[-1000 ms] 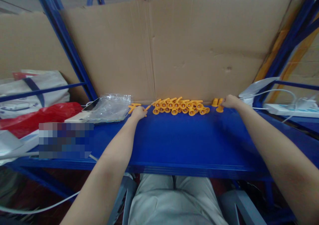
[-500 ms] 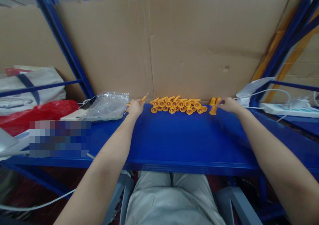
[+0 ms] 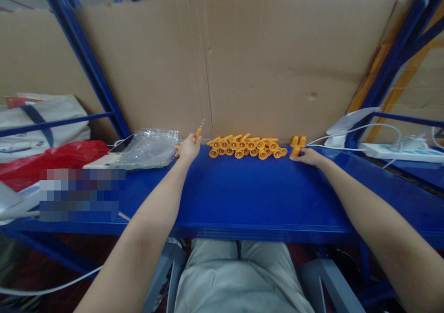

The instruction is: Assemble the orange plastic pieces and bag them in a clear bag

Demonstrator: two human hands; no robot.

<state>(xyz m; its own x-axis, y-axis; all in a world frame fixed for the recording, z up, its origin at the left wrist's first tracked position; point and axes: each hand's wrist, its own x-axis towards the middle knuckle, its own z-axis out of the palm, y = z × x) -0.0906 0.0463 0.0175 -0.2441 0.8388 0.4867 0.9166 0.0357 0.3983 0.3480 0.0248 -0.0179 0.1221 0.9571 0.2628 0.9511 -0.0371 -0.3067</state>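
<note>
My left hand is closed around a slim orange piece with a spiral metal tip pointing up. Beside that hand, more orange pieces with spiral metal ends lie partly hidden behind it. At the right, my right hand has its thumb and fingers round an orange flared cap, the front one of a small group. Two similar caps stand upright just behind it. Between my hands lies a stacked row of orange funnel-ended pieces, wide mouths facing me.
A blue shelf top carries everything, with a cardboard panel behind. Clear plastic bags and a red bag lie left. A white power strip and cables are right, near the blue post.
My right hand has moved slightly left and down, from beside the caps onto the front one. My left hand has tilted its orange piece more upright, raising the spiral tip.
</note>
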